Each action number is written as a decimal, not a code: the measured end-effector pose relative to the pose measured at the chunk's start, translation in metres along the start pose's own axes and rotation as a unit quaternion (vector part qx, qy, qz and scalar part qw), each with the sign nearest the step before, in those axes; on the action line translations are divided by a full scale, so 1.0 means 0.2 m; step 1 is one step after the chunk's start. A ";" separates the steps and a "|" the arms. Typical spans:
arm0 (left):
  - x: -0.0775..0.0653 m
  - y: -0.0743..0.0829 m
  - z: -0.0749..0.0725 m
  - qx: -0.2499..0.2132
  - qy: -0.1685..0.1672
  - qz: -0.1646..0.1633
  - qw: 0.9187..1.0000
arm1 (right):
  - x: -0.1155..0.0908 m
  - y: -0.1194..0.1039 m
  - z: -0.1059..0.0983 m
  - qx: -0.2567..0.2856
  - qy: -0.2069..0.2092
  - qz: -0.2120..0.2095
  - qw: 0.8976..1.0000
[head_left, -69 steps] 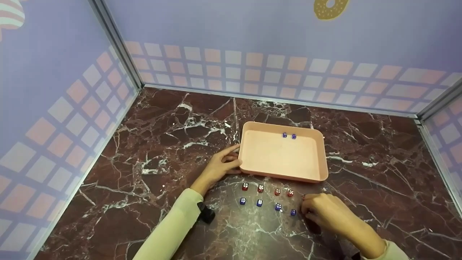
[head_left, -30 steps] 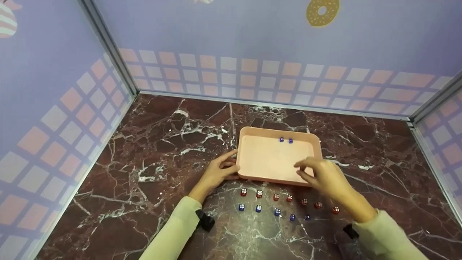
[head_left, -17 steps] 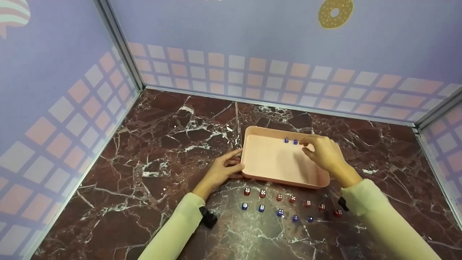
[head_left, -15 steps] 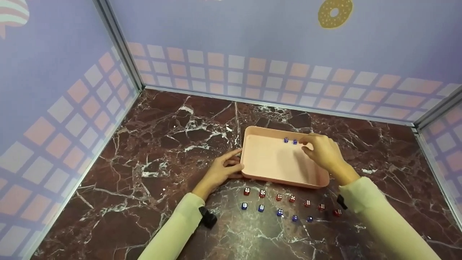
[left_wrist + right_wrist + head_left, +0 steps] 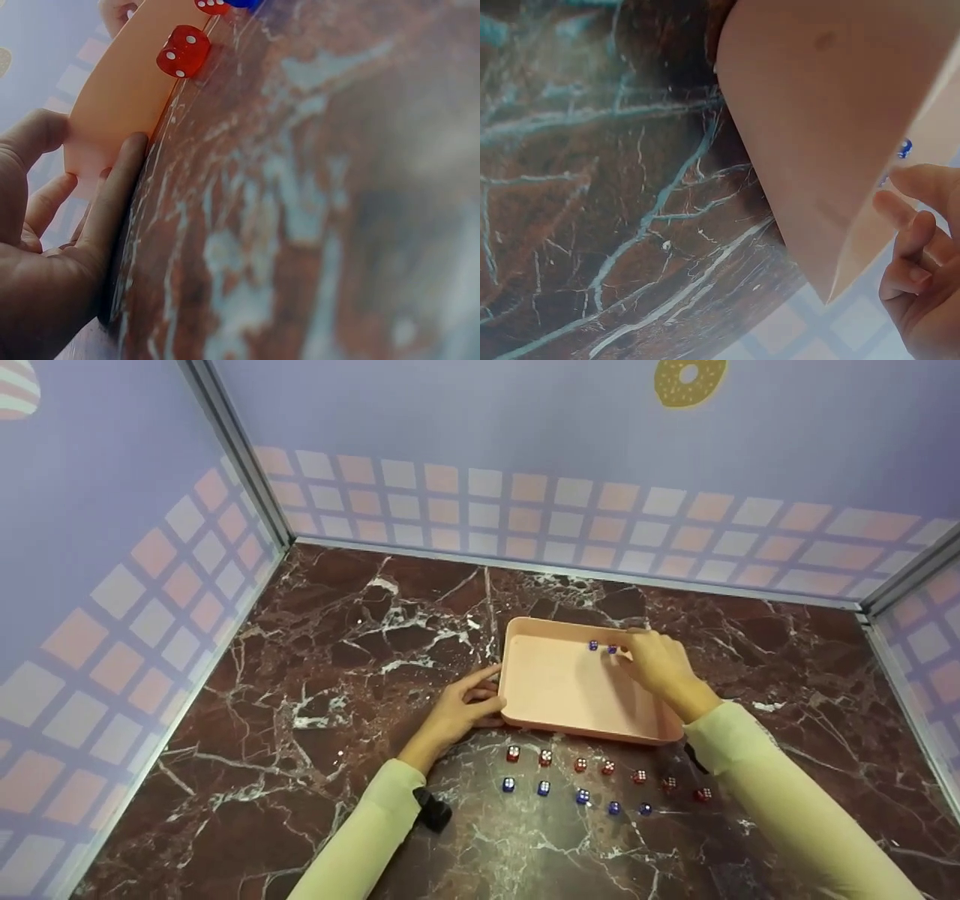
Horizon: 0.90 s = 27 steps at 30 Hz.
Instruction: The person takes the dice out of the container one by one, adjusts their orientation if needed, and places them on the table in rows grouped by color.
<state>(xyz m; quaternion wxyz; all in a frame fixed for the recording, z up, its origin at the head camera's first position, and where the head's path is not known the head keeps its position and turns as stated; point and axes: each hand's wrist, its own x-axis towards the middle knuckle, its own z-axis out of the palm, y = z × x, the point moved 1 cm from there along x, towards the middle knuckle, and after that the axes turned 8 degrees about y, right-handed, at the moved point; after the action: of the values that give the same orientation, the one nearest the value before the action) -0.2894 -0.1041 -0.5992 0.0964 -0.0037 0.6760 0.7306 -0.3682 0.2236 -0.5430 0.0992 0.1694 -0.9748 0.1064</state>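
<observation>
In the head view, my left hand [image 5: 459, 709] rests by the left end of a shallow peach tray [image 5: 551, 682], its spread fingers touching the outer wall. The left wrist view shows a fingertip [image 5: 56, 129] at the tray's corner and another finger low along its side. Two blue dice lie inside, near the back wall. My right hand [image 5: 660, 664] reaches over the tray's right side and pinches the right-hand blue die [image 5: 612, 649], which shows a reddish patch. Left of it sits the other blue die [image 5: 593, 645]. From the right wrist, the fingers [image 5: 922, 180] partly hide the dice.
In front of the tray, a row of several red dice [image 5: 580, 765] lies on the dark marbled table [image 5: 360, 660]. A row of several blue dice [image 5: 583, 796] runs nearer to me. A patterned wall [image 5: 450, 502] bounds the back.
My right hand has left the dice rows, crossed over the tray and closed its fingertips at the right-hand blue die. My left hand keeps its place at the tray's left side.
</observation>
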 end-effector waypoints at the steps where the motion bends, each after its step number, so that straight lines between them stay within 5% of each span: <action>1: 0.00 0.00 0.00 0.001 -0.003 0.000 1.000 | 0.00 0.00 0.00 -0.002 -0.004 0.002 1.000; 16: 0.03 0.03 0.04 -0.002 -0.013 -0.009 1.000 | -0.03 0.04 0.01 0.004 0.002 -0.059 0.998; 27: 0.00 0.00 -0.01 -0.004 -0.007 -0.004 1.000 | -0.12 -0.04 0.04 0.040 -0.002 -0.071 0.997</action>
<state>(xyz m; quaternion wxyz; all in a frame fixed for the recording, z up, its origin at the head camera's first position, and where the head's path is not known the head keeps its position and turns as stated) -0.2903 -0.1051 -0.6004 0.1044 -0.0019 0.6721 0.7331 -0.3445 0.2210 -0.5550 0.0976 0.2418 -0.9555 0.1378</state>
